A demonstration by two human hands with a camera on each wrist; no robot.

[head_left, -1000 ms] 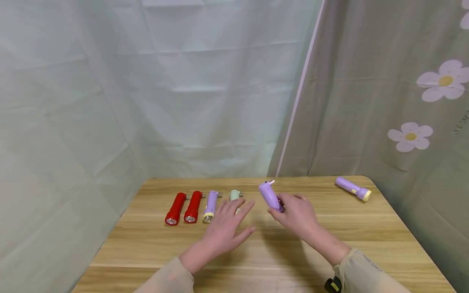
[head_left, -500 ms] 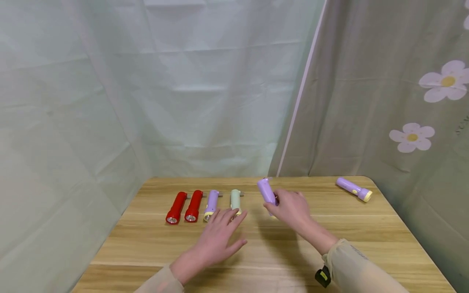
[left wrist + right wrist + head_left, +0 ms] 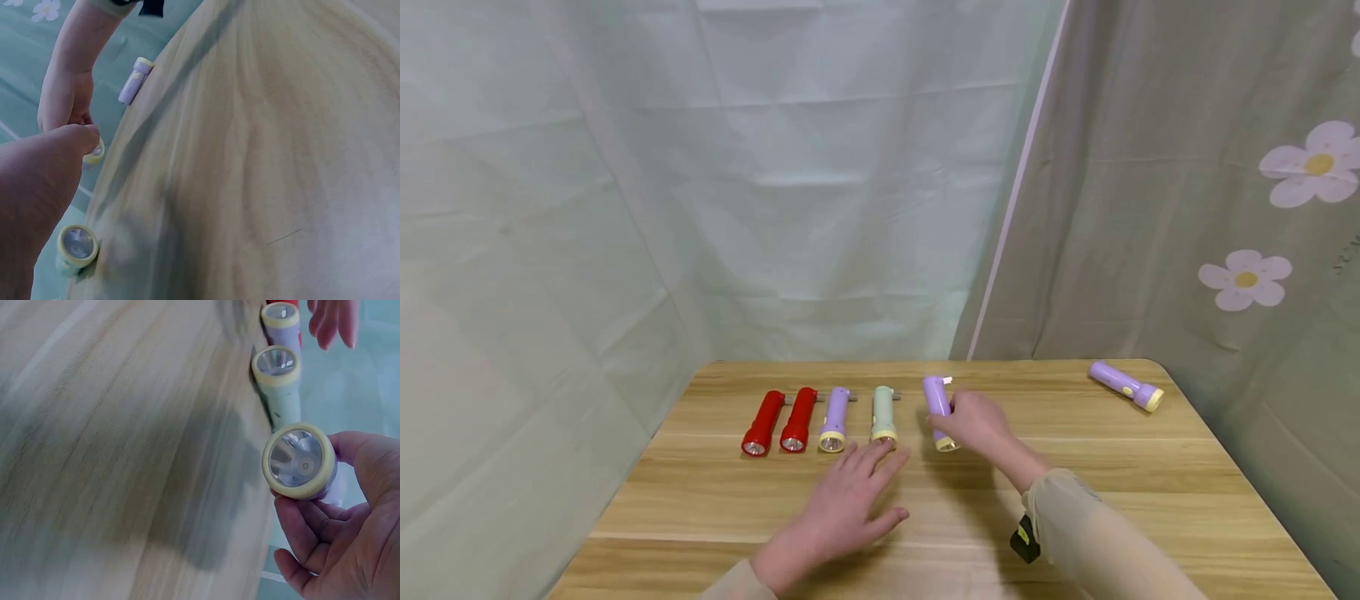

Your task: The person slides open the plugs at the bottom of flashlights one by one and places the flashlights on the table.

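Note:
My right hand (image 3: 981, 423) grips a purple flashlight (image 3: 936, 395) by its side, between thumb and fingers; its yellow-rimmed lens (image 3: 297, 460) faces the camera in the right wrist view. Whether it touches the table is hard to tell. My left hand (image 3: 848, 498) is spread with fingers extended, holding nothing, just in front of a pale green flashlight (image 3: 883, 410). Left of that lie another purple flashlight (image 3: 835, 417) and two red flashlights, one nearer the middle (image 3: 798, 418) and one at the row's left end (image 3: 763, 422).
A further purple flashlight (image 3: 1124, 386) lies slantwise near the back right corner of the wooden table (image 3: 1120, 483). Pale curtains (image 3: 835, 183) hang behind the table and at both sides. A dark device (image 3: 1025, 540) sits at my right wrist.
My right hand has moved left and brought the purple flashlight lower, from tilted to nearly in line with the row. My left hand has drawn back slightly, uncovering the green flashlight.

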